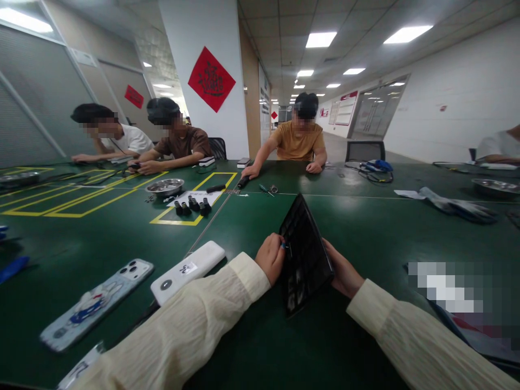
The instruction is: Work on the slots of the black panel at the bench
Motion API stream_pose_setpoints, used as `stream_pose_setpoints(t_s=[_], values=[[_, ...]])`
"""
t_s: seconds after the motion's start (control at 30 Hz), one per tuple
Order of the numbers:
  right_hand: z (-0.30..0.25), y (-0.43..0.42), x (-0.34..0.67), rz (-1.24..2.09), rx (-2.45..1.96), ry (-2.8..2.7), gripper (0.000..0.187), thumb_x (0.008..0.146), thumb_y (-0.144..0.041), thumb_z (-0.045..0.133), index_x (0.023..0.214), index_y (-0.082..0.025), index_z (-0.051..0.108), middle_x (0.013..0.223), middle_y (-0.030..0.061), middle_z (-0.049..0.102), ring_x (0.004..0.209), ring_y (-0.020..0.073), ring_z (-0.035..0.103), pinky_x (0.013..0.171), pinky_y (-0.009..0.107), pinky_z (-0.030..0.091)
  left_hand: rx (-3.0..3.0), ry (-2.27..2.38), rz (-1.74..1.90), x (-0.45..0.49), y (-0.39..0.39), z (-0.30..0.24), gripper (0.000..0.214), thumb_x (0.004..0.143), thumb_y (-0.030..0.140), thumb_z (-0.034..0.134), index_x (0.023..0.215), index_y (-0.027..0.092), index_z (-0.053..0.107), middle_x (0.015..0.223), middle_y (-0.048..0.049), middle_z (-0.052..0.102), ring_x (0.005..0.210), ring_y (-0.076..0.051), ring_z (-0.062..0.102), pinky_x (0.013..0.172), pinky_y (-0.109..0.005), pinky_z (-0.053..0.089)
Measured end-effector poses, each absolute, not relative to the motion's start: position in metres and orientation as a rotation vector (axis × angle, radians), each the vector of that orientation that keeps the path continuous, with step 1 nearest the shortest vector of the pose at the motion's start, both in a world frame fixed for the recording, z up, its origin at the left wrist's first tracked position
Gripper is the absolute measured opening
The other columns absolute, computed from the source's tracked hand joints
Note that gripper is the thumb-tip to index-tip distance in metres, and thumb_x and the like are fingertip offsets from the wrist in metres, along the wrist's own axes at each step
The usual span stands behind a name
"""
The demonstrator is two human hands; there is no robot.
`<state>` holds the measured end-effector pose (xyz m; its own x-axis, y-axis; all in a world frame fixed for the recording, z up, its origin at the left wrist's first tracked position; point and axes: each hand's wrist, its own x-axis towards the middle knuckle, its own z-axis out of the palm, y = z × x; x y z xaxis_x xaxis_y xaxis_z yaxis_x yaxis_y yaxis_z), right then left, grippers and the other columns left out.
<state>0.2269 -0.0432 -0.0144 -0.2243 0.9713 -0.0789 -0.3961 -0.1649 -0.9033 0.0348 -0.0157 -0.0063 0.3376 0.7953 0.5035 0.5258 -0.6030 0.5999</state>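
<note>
A thin, glossy black panel [304, 254], much like a tablet, stands tilted on edge above the table in front of me. My right hand [341, 269] grips its right edge, the fingers partly hidden behind it. Against the panel's left side, my left hand [271, 257] is closed, fingers pinched together. A small blue bit shows at those fingertips, too small to name. To the left of my left forearm lie a white power bank [189, 271] and a phone in a cartoon-printed case [97, 303].
On the green table [244, 352], farther off, are a metal bowl [165, 187], several black cylindrical parts [193, 206] and a small screwdriver [266, 189]. Gloves [455, 206] lie at right. A person opposite [303, 141] reaches toward a black object [244, 182]; others sit left and right.
</note>
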Motion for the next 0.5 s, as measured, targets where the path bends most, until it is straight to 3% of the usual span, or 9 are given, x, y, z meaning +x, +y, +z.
stream_pose_setpoints(t_s=[0.2,0.5], values=[[-0.0107,-0.0441,0.2256,1.629,-0.878,-0.951,0.05,0.079,-0.038,0.047,0.126,-0.027,0.033,0.065,-0.0004,0.06,0.038,0.0143,0.051,0.031,0.024,0.035,2.202,1.197,1.093,0.0363,-0.0156,-0.0062,0.018,0.085,0.027,0.024,0.077,0.02,0.038,0.076,-0.0021,0.045,0.079,-0.017,0.045,0.074,-0.032,0.038],[-0.0114,-0.0439,0.2261,1.628,-0.893,-0.952,0.048,0.079,-0.038,0.046,0.125,-0.027,0.035,0.066,-0.0001,0.06,0.042,0.0166,0.054,0.037,0.028,0.042,2.243,1.179,1.074,0.0353,-0.0193,-0.0049,0.017,0.084,0.026,0.024,0.078,0.02,0.038,0.077,-0.0018,0.045,0.079,-0.017,0.045,0.074,-0.032,0.039]])
